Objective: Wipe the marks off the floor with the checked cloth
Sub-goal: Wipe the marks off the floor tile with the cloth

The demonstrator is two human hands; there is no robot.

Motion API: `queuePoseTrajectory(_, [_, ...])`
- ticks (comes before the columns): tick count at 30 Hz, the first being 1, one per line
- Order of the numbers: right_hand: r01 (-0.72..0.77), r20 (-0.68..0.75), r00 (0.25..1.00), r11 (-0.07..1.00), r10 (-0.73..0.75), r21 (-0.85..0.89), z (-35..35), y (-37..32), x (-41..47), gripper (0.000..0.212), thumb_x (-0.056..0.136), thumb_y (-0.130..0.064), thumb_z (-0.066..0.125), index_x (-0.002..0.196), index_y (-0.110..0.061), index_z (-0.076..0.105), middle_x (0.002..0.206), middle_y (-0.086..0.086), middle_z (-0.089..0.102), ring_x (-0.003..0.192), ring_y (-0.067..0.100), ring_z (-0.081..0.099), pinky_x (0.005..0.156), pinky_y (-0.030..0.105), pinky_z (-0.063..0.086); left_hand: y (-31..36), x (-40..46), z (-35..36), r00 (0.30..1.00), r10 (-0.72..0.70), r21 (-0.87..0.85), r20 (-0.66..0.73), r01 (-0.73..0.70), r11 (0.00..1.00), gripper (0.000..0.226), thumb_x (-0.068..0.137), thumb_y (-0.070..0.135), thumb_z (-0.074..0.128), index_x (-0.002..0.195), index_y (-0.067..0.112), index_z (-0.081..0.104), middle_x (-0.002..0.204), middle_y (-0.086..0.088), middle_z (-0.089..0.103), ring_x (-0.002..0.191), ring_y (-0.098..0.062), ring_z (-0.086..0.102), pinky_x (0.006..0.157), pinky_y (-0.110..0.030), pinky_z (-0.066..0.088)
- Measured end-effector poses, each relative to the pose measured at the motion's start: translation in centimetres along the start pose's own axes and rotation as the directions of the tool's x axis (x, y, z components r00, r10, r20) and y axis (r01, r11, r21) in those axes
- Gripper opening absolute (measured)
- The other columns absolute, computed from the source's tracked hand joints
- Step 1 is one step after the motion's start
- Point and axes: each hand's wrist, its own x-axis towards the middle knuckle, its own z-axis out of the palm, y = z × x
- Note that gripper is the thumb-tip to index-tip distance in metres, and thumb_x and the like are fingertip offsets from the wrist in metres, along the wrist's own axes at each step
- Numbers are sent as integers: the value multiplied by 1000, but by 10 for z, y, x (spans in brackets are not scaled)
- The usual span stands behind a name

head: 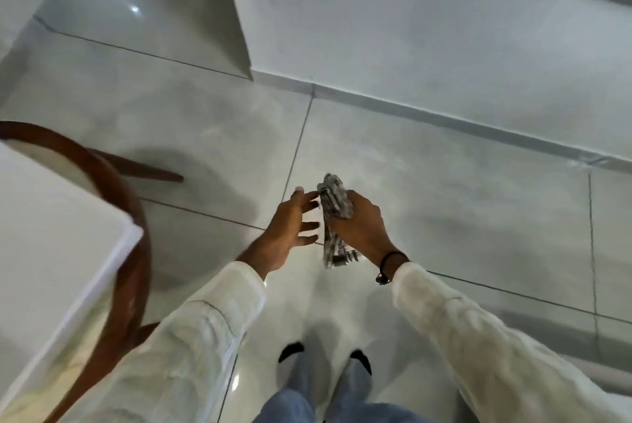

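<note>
Within right hand (362,224), bunched checked cloth (334,204)

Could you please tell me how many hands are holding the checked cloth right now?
1. The right hand grips the bunched checked cloth above the floor; the left hand is open beside it, its fingertips near the cloth without clearly gripping it.
</note>
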Motion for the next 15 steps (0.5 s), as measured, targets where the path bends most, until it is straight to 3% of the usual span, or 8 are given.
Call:
queuePoseTrajectory(2, [-44, -93, 995, 998, 41, -33, 18, 61, 41, 21, 76, -43, 65, 89, -28, 60, 90, 4, 75, 80, 31, 62, 71, 33, 45, -40, 68, -4, 997, 72, 238, -33, -62, 969, 48, 111, 46, 37, 145, 25, 63, 149, 3, 64, 130, -25, 61, 113, -43, 48])
queuePoseTrajectory(4, [-78, -169, 984, 992, 60, -104, 45, 127, 89, 15, 81, -32, 68, 93, -24, 64, 93, 10, 73, 78, 35, 57, 70, 34, 43, -90, 143, -16, 978, 205, 492, -45, -157, 857, 46, 112, 37, 41, 150, 19, 59, 159, -4, 57, 148, -24, 51, 119, -27, 35])
queuePoseTrajectory(5, [-91, -200, 978, 985, 61, -148, 56, 155, 109, 16, 81, -26, 68, 97, -20, 66, 97, 13, 72, 80, 37, 59, 70, 34, 43, -111, 174, -24, 969, 245, 599, -16, -187, 779, 47, 112, 33, 42, 155, 17, 53, 165, -6, 50, 155, -22, 43, 123, -24, 28])
queuePoseTrajectory(8, [-102, -281, 960, 950, 16, -295, 102, 239, 177, 32, 83, -21, 66, 113, -14, 69, 108, 17, 65, 94, 46, 67, 71, 40, 48, -181, 279, -52, 944, 306, 867, 124, -253, 429, 58, 113, 32, 39, 167, 13, 30, 179, -6, 19, 167, -26, 15, 136, -39, 12])
queuePoseTrajectory(10, [-93, -282, 959, 914, -24, -395, 127, 278, 212, 43, 85, -20, 67, 127, -12, 66, 115, 19, 62, 102, 47, 66, 72, 43, 50, -211, 333, -69, 922, 336, 946, 190, -264, 188, 63, 113, 33, 35, 169, 12, 19, 181, -6, 7, 168, -31, 6, 136, -50, 10])
queuePoseTrajectory(12, [-61, -238, 968, 849, -78, -525, 155, 308, 238, 44, 88, -27, 65, 128, -11, 65, 120, 18, 59, 110, 45, 61, 76, 47, 53, -238, 376, -79, 893, 394, 975, 217, -222, -34, 66, 112, 35, 31, 170, 9, 11, 181, -8, 0, 168, -32, 3, 135, -54, 10])
queuePoseTrajectory(14, [3, -215, 959, 767, -183, -642, 180, 330, 254, 45, 87, -43, 62, 121, -12, 66, 124, 14, 60, 116, 41, 59, 86, 49, 53, -260, 409, -76, 866, 461, 979, 193, -141, -145, 69, 112, 38, 26, 170, 7, 5, 180, -13, -6, 168, -34, 0, 135, -56, 8])
queuePoseTrajectory(15, [38, -231, 941, 755, -247, -654, 190, 337, 257, 52, 87, -49, 60, 123, -12, 66, 130, 14, 62, 121, 40, 59, 94, 49, 52, -272, 418, -72, 853, 495, 983, 162, -97, -155, 71, 111, 39, 23, 169, 6, 1, 180, -15, -9, 168, -34, -3, 135, -56, 5])
